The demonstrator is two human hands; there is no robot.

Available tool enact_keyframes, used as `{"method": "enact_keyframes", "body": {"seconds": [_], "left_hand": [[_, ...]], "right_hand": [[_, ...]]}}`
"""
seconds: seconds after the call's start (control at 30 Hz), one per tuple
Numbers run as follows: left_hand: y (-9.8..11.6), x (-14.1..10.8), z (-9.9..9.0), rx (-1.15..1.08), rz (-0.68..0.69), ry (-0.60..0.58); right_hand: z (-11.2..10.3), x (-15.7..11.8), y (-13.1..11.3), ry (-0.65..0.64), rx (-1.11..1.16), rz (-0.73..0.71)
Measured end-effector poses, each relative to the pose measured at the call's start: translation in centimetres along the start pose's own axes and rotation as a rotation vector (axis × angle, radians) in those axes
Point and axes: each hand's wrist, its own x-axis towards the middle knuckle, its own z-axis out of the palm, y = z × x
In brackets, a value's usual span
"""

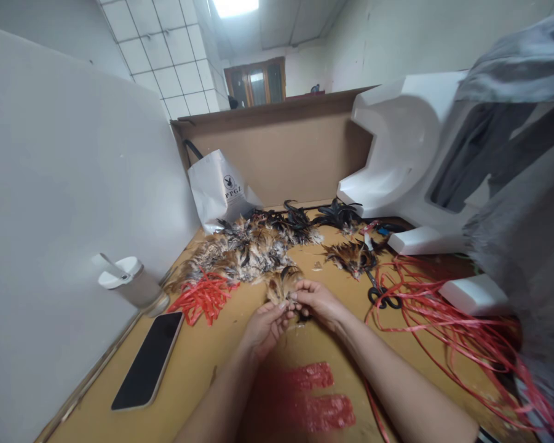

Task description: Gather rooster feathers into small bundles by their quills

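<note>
We work at a yellow-brown table (200, 363), bounded by a pale panel (74, 184) along its left edge and a brown board (299, 154) along its far edge. Near the middle of the table we hold a small bunch of feathers (280, 284), tips pointing toward the far edge. Our left hand (266, 326) pinches its base between thumb and fingers; our right hand (318, 303) pinches the same base from the other side, fingertips close together. Beyond both hands, a feather pile (249, 249) extends toward the far edge, with red strips (203, 298) at its near left end. At the left edge we find a lidded cup (141, 292) and, nearer us, a phone (148, 362). A paper bag (214, 191) stands in the far left corner. Toward the right edge lie scissors (383, 299) and tangled red ribbon (465, 332).
</note>
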Motion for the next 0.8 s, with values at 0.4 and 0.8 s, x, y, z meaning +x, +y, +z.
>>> {"method": "enact_keyframes", "body": {"seconds": [0.4, 0.8], "left_hand": [[0.4, 0.0, 0.2, -0.059, -0.001, 0.023], [1.1, -0.3, 0.3, -0.093, 0.109, 0.032]], "right_hand": [[0.0, 0.2, -0.1, -0.023, -0.038, -0.124], [-1.2, 0.5, 0.2, 0.206, -0.373, -0.252]]}}
